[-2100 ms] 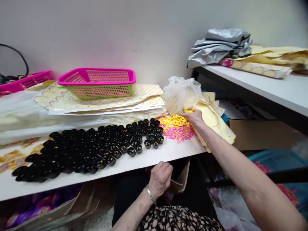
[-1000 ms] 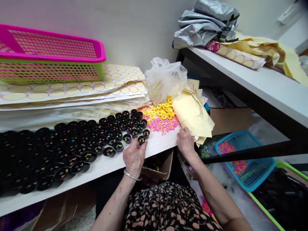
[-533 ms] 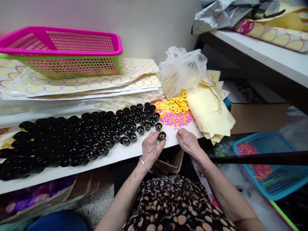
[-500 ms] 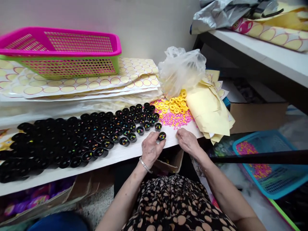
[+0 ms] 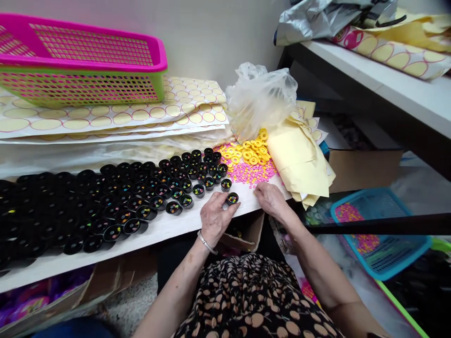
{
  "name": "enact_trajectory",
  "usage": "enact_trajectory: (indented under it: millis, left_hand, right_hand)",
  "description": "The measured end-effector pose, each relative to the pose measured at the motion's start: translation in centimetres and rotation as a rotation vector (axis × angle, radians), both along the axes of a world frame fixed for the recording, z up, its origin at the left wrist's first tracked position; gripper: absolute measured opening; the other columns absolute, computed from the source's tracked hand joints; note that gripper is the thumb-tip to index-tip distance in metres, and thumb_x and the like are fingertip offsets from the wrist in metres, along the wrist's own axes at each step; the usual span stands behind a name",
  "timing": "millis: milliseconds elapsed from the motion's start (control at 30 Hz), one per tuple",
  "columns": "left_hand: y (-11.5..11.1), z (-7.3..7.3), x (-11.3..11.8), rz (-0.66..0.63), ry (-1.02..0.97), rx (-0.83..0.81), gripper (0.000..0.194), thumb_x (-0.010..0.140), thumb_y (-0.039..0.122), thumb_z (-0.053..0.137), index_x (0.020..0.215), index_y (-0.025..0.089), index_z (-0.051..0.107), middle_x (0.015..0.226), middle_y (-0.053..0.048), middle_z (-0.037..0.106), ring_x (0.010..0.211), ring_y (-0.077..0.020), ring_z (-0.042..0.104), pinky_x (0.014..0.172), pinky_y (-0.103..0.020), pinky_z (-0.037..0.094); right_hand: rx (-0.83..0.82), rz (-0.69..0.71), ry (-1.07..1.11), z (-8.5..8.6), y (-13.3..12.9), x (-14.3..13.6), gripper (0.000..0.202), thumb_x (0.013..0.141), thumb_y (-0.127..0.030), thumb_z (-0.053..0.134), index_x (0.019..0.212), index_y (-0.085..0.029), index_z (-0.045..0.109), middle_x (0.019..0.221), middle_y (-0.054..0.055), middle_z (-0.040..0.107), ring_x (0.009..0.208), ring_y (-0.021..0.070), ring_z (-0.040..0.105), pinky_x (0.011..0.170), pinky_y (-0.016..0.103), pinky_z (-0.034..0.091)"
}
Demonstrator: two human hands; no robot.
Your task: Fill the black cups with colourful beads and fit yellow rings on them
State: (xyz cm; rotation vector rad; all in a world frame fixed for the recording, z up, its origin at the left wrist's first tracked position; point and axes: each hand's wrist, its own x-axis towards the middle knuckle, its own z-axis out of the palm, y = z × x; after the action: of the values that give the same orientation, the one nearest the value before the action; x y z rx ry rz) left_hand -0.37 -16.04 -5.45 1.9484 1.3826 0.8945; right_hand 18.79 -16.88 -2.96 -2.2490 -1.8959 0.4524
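My left hand (image 5: 215, 213) grips a small round black cup (image 5: 232, 198) between thumb and fingers, at the front edge of the white table. Bright coloured bits show inside the cup. A little to the right, my right hand (image 5: 269, 199) rests by the table edge with its fingers pinched together; whatever they hold is too small or hidden to name. Just beyond it lies a spread of small pink and yellow pieces (image 5: 248, 172), with yellow rings (image 5: 255, 152) heaped behind. To the left stand rows of similar black cups (image 5: 123, 197), several with coloured bits in them.
A pink and green basket (image 5: 105, 87) stands on sheets of round stickers (image 5: 141, 115) at the back. A clear plastic bag (image 5: 262, 96) and folded yellow paper (image 5: 299, 159) lie right of the pieces. A white shelf (image 5: 380, 87) juts in above a blue basket (image 5: 398, 253).
The view has shifted slightly, so everything sits a bit further left. Both hands keep nearly the same place and grip, the black cup still in the left one.
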Motion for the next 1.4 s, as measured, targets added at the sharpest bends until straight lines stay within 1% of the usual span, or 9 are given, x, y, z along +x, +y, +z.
enact_trajectory:
  millis: [167,400,533,600,700,933,1167,1267,1400]
  left_hand:
    - [0.0,-0.1,0.0,-0.013,-0.042,-0.014,0.022,0.074,0.035,0.067,0.092,0.022,0.064,0.085,0.001,0.06,0.074,-0.0108,0.054,0.065,-0.022,0.038]
    - [0.0,-0.1,0.1,-0.033,-0.084,-0.051,0.019,0.073,0.031,0.067,0.089,0.021,0.064,0.086,0.001,0.061,0.079,-0.0122,0.055,0.069,-0.023,0.039]
    - [-0.2,-0.2,0.2,-0.028,-0.063,-0.052,0.016,0.074,0.031,0.065,0.087,0.021,0.065,0.083,0.0,0.061,0.079,-0.0128,0.055,0.069,-0.023,0.04]
    - [-0.3,-0.2,0.2,-0.033,-0.061,-0.037,0.016,0.075,0.029,0.063,0.089,0.022,0.065,0.083,0.0,0.061,0.08,-0.0128,0.055,0.07,-0.024,0.04]
    - [-0.4,-0.4,0.1,-0.044,-0.07,-0.025,0.019,0.074,0.025,0.063,0.094,0.023,0.064,0.085,0.001,0.061,0.081,-0.0128,0.055,0.072,-0.024,0.041]
    - [-0.4,-0.5,0.0,-0.058,-0.043,-0.031,0.021,0.074,0.023,0.061,0.095,0.023,0.063,0.087,0.0,0.061,0.084,-0.0138,0.055,0.074,-0.024,0.04]
    - [-0.3,0.0,0.0,-0.081,-0.059,-0.04,0.005,0.075,0.023,0.061,0.08,0.02,0.061,0.082,0.0,0.06,0.08,-0.013,0.054,0.071,-0.023,0.039]
    - [-0.3,0.0,-0.1,-0.07,-0.072,-0.058,0.004,0.076,0.022,0.06,0.079,0.02,0.061,0.083,0.0,0.06,0.081,-0.0133,0.054,0.071,-0.024,0.04]
    - [-0.3,-0.1,-0.1,-0.063,-0.033,-0.033,0.013,0.076,0.025,0.061,0.088,0.022,0.062,0.085,0.0,0.06,0.083,-0.0139,0.055,0.072,-0.024,0.039]
  right_hand:
    - [0.107,-0.049,0.212,-0.5,-0.4,0.7,0.021,0.083,-0.023,0.043,0.071,-0.018,0.059,0.071,0.003,0.061,0.069,0.0153,0.054,0.063,0.025,0.035]
    - [0.229,0.02,0.138,-0.8,-1.5,-0.3,0.012,0.081,-0.018,0.047,0.075,-0.019,0.057,0.079,0.004,0.056,0.075,0.0164,0.053,0.068,0.027,0.038]
    - [0.376,0.186,0.337,0.6,-1.6,-2.1,0.012,0.086,-0.021,0.044,0.081,-0.02,0.055,0.078,0.003,0.054,0.075,0.0157,0.053,0.07,0.026,0.041]
    - [0.359,0.3,0.37,1.3,-1.5,-3.2,0.014,0.088,-0.022,0.042,0.083,-0.021,0.055,0.077,0.003,0.053,0.073,0.0153,0.053,0.068,0.026,0.041]
    - [0.307,0.395,0.288,1.6,-1.2,-4.3,0.019,0.09,-0.021,0.039,0.083,-0.02,0.057,0.076,0.003,0.052,0.071,0.0151,0.052,0.066,0.025,0.04]
    - [0.214,0.442,0.073,1.8,-0.7,-4.8,0.024,0.088,-0.015,0.037,0.078,-0.019,0.059,0.077,0.004,0.052,0.069,0.0145,0.049,0.063,0.024,0.037]
    - [0.13,0.532,-0.146,3.4,0.0,-6.1,0.023,0.073,-0.004,0.04,0.073,-0.016,0.06,0.073,0.005,0.053,0.064,0.0152,0.043,0.058,0.027,0.03]
    - [0.085,0.542,-0.064,3.7,0.4,-6.1,0.021,0.073,-0.005,0.043,0.073,-0.016,0.061,0.073,0.004,0.054,0.063,0.014,0.044,0.058,0.026,0.03]
    - [0.1,0.497,0.285,3.5,0.6,-4.7,0.02,0.08,-0.01,0.045,0.074,-0.018,0.063,0.072,0.001,0.055,0.067,0.0127,0.05,0.062,0.024,0.037]
